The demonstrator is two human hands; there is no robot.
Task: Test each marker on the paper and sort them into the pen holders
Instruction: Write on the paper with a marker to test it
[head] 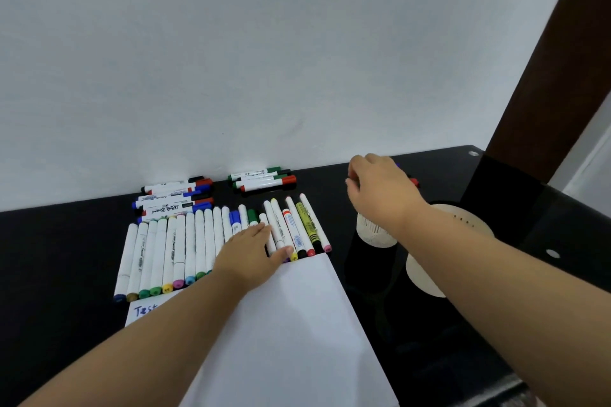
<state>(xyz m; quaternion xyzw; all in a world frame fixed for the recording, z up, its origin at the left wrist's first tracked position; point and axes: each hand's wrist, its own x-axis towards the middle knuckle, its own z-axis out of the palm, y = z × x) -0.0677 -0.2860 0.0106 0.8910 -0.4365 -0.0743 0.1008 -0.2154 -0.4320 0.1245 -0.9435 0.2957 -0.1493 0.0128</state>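
Broadly, the paper (291,324) lies under the left hand (246,253), whose straight fingers rest on the marker row (185,248): light, stiff, slick barrels, best pinched mid-barrel. Beyond, the right hand (377,188) curls, its contents hidden.

You look down on a black table (66,241) set against a white wall (231,43), with a dark brown post (545,69) (upright, far right).

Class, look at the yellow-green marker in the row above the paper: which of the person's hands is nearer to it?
Left. The left hand rests on the row just left of the yellow-green marker; the right hand is farther, up and right.
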